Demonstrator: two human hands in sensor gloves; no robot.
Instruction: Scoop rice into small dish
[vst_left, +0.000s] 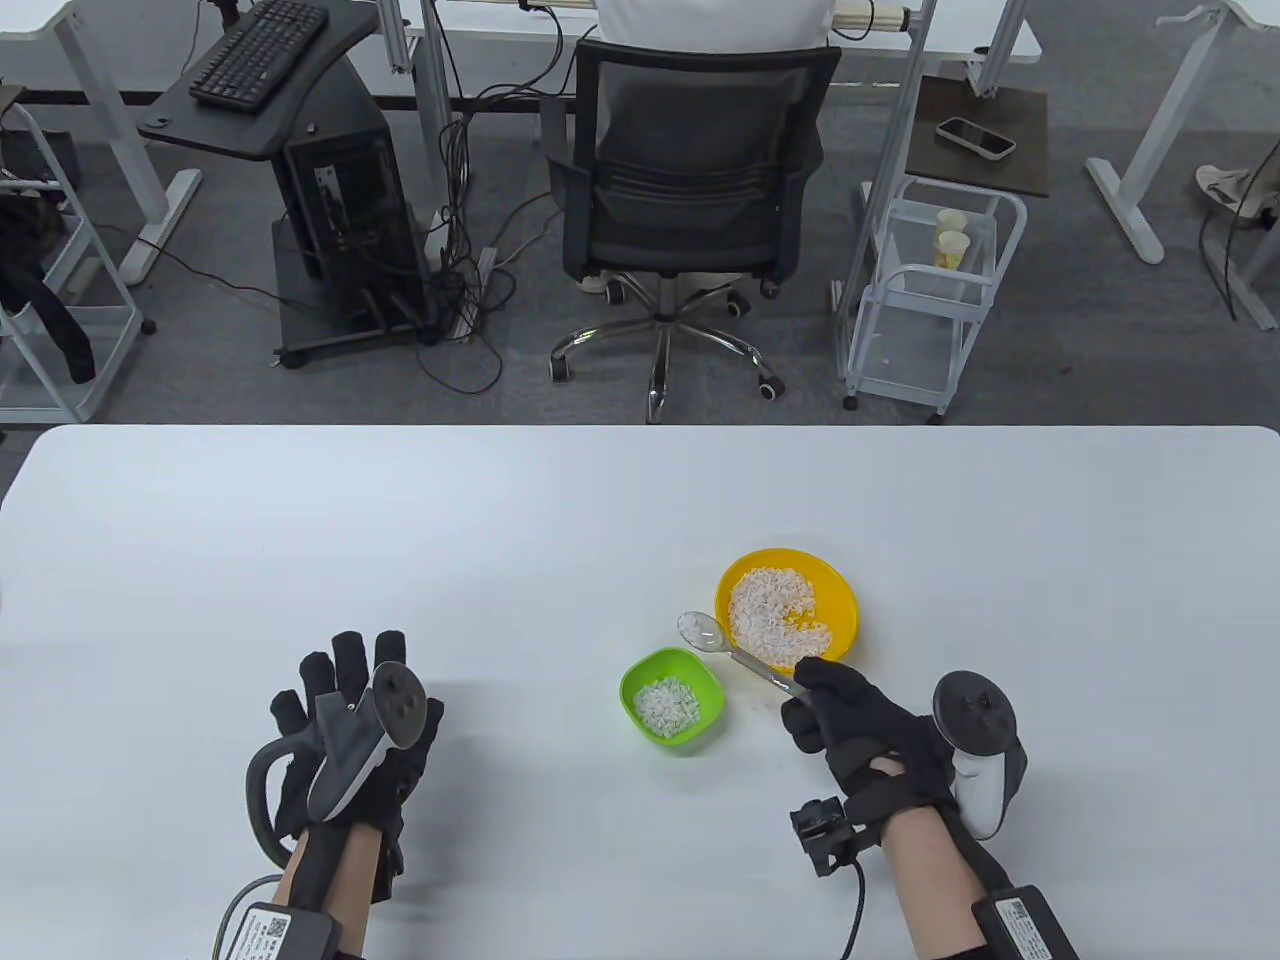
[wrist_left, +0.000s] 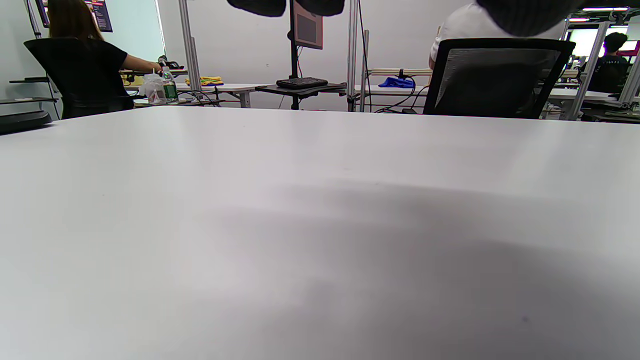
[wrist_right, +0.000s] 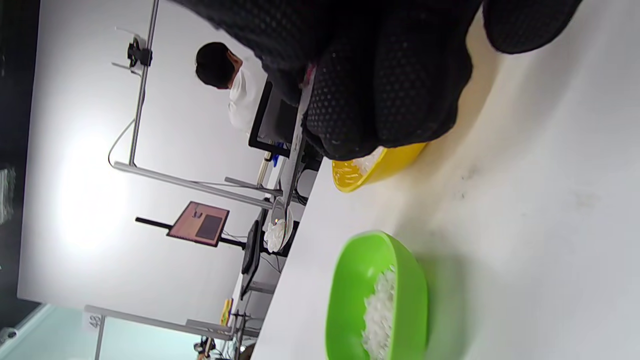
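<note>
- The white loose rice lies heaped in the round yellow plastic bowl, and a smaller portion already sits in the small square-ish green plastic dish, just beside the yellow bowl on its near-left side.
- The clear plastic spoon hangs between the two, its bowl above the gap at the yellow bowl's left rim; whether it carries grains is too small to tell.
- The rice looks light, loose and easily spilled, so I judge it needs a level spoon, held by the far end of the handle.
- The right hand grips the spoon handle just near of the yellow bowl.
- The left hand rests on the white desk, well left of the yellow bowl, fingers spread, holding nothing.
</note>
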